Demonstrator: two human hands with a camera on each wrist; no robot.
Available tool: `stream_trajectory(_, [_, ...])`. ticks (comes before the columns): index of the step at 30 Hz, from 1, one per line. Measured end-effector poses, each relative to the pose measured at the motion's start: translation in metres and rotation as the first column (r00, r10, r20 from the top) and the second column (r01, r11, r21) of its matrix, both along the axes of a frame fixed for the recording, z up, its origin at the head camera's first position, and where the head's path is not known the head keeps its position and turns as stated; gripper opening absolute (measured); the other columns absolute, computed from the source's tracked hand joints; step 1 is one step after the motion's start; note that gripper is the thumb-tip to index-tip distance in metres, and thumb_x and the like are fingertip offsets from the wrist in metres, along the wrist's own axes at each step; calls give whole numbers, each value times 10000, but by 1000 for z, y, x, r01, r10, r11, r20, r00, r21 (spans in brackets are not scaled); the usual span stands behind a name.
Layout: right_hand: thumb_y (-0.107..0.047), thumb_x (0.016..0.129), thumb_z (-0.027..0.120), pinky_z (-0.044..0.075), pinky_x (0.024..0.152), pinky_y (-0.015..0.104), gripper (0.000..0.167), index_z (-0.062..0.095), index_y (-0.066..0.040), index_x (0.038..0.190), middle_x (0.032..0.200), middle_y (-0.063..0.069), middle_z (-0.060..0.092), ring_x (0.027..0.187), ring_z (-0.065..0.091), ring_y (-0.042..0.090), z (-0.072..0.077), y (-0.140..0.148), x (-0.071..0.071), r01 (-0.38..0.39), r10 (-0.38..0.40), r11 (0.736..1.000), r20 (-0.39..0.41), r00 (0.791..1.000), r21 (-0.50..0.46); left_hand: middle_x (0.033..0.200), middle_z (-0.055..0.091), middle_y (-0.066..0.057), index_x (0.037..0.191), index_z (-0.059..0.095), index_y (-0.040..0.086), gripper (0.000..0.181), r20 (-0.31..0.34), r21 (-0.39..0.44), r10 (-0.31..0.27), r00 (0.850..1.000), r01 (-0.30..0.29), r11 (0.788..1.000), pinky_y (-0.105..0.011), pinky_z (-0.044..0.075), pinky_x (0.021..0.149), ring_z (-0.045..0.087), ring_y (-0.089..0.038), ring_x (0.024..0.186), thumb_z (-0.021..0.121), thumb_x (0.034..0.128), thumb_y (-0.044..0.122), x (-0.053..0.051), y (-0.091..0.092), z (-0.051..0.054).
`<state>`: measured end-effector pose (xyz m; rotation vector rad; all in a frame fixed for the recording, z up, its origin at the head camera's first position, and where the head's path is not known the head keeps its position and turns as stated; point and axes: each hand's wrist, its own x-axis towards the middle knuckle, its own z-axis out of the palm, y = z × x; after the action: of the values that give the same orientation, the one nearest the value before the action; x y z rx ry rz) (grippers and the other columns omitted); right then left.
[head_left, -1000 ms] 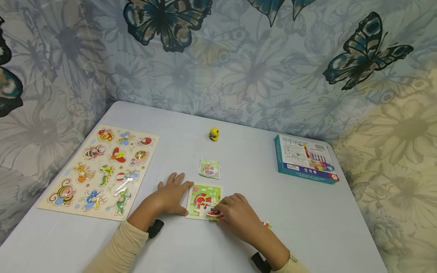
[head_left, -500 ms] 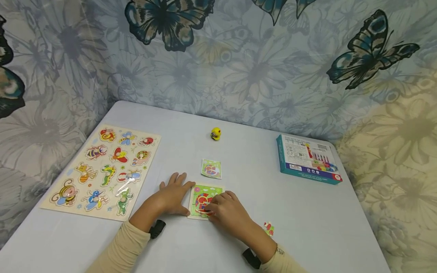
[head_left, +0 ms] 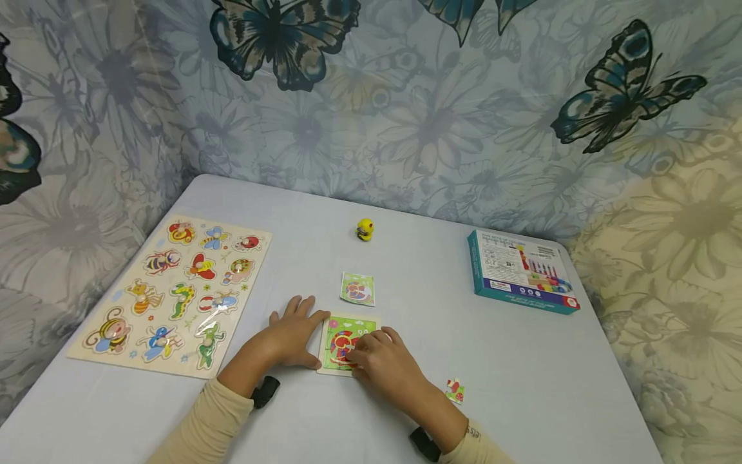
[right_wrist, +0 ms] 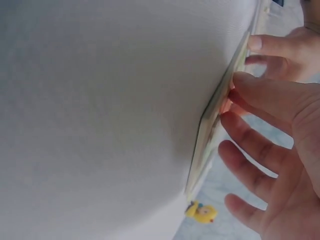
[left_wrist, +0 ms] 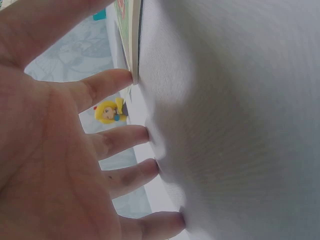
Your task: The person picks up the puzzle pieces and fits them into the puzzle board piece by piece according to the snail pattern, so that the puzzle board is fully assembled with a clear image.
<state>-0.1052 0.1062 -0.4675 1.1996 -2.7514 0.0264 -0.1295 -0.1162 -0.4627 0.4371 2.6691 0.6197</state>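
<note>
A small square jigsaw board (head_left: pixel 336 332) with a red and green picture lies flat on the white table. My left hand (head_left: pixel 290 336) is spread at its left side, thumb and index fingertip touching the edge; the left wrist view shows the straight fingers (left_wrist: pixel 125 137) resting on the cloth. Over the board's lower right, my right hand (head_left: pixel 387 362) pinches a red puzzle piece between thumb and index finger, down at the board surface; the fingers mostly hide it. In the right wrist view the other fingers (right_wrist: pixel 245 165) are loosely bent. A small picture card (head_left: pixel 357 289) lies behind the board.
Right of the right wrist lie loose puzzle pieces (head_left: pixel 455 391). A large insect peg puzzle (head_left: pixel 130 264) covers the table's left. A yellow toy figure (head_left: pixel 364 229) stands at the back, and a teal-edged box (head_left: pixel 524 270) lies at the back right.
My right hand has moved left over the board, bringing the red piece from the lower right corner into the picture. The loose pieces at right have come into view. My left hand stays put.
</note>
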Motion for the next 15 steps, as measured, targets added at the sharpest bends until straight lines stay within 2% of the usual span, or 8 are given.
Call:
stream_trajectory(3, [-327, 811, 781, 438, 979, 405, 228, 757, -243, 1022, 986, -68, 683, 976, 602, 154, 3, 3, 1, 4, -4, 1000, -16, 1000, 4, 1554, 250, -237, 1417, 480, 126, 872, 1, 8, 8, 1000, -8, 1000, -779, 200, 1000, 143, -471, 1440, 891, 667, 298, 0, 0, -1])
stream_trajectory(7, [-319, 789, 801, 430, 980, 408, 276, 748, -235, 1046, 995, -58, 685, 986, 600, 161, 7, 16, 3, 50, -50, 999, -3, 999, 8, 1553, 251, -240, 1415, 484, 121, 872, -2, 15, 12, 1000, -11, 1000, -782, 192, 1000, 141, -474, 1440, 895, 663, 285, 1, 0, -1])
stream_trajectory(11, [-297, 747, 834, 421, 985, 431, 314, 743, -224, 1038, 1001, -49, 688, 995, 596, 173, 10, 37, 8, 136, -136, 991, 34, 990, 16, 1553, 249, -244, 1416, 483, 118, 874, 1, 20, 9, 1000, -9, 1000, -785, 191, 996, 137, -480, 1439, 895, 663, 280, 2, 0, 0])
stream_trajectory(15, [-306, 709, 858, 412, 998, 468, 376, 742, -213, 1054, 1024, -36, 693, 1019, 599, 190, 14, 60, 14, 243, -246, 969, 92, 965, 38, 1554, 244, -243, 1418, 477, 118, 872, 5, 24, 9, 1000, -9, 1000, -784, 187, 999, 132, -480, 1439, 892, 668, 280, 1, -1, 1])
